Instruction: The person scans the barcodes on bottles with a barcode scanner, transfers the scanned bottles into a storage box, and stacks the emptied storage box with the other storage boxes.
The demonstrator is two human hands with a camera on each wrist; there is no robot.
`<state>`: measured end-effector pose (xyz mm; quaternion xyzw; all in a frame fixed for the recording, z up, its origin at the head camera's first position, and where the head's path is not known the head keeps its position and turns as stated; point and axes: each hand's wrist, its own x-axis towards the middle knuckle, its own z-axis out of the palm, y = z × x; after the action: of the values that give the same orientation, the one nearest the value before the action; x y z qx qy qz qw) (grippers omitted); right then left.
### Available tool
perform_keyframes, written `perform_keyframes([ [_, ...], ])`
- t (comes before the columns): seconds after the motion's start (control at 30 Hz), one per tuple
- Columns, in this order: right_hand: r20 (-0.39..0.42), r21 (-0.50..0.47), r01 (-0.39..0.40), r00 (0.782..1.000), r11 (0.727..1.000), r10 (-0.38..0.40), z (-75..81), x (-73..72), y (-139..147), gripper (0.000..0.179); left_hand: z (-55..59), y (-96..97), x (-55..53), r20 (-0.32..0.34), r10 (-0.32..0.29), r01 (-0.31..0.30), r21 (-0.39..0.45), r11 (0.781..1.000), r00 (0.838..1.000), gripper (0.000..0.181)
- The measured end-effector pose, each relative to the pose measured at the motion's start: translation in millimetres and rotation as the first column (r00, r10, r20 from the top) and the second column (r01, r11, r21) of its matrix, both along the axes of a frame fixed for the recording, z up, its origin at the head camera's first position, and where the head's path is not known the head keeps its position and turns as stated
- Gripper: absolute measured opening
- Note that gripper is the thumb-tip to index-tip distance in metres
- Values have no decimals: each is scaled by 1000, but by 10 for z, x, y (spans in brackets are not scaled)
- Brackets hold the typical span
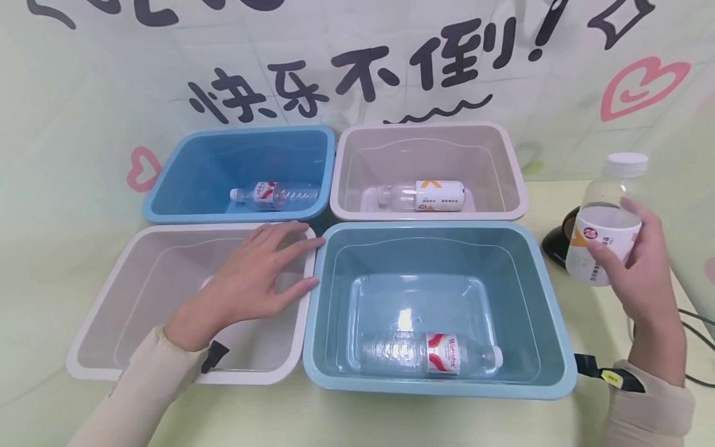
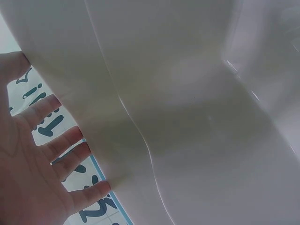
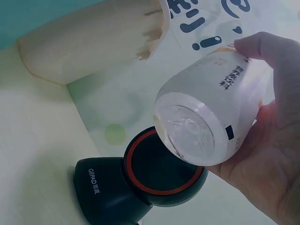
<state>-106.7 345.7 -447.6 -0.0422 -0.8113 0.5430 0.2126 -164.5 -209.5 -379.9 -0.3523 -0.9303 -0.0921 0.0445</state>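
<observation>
My right hand (image 1: 642,267) grips a clear bottle (image 1: 606,239) with a white cap and a white-and-orange label, upright to the right of the bins. In the right wrist view the bottle's base (image 3: 187,129) faces the camera, over a black scanner-like device (image 3: 159,164) marked GEPAD. My left hand (image 1: 251,267) lies over the front-left pinkish-grey bin (image 1: 112,310), fingers spread, fingertips at its right rim. The left wrist view shows those fingertips (image 2: 82,147) along the rim. Beside it stands the front-right teal bin (image 1: 436,388), with a red-and-white-labelled bottle (image 1: 402,354) lying inside.
A blue bin (image 1: 234,149) at the back left holds a bottle with a red-and-white label (image 1: 274,195). Next to it, a pinkish bin (image 1: 424,139) holds a bottle with a white-and-orange label (image 1: 438,195). Cables (image 1: 701,347) run at the right edge. A printed cloth (image 1: 335,31) hangs behind.
</observation>
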Motion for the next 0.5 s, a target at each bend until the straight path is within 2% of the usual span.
perform_keyframes([
  [0.03,-8,10,-3,1000,1000,3,1,0,1,75,1,0,0,1,0,0,0,1000,1000,66],
  [0.1,-35,-31,-28,999,999,27,0,-6,-1,77,1,0,0,0,0,0,0,1000,1000,66],
  [0.2,-43,-8,-24,999,1000,24,6,-12,-14,80,-4,2,-5,-7,-7,7,5,1000,1000,65],
  [0.33,-16,67,20,1000,998,-19,25,-12,-36,82,-2,2,-4,-7,-8,8,7,1000,1000,65],
  [0.5,-18,86,86,996,993,-84,29,-21,-56,83,0,-1,0,0,-1,1,2,1000,1000,65],
])
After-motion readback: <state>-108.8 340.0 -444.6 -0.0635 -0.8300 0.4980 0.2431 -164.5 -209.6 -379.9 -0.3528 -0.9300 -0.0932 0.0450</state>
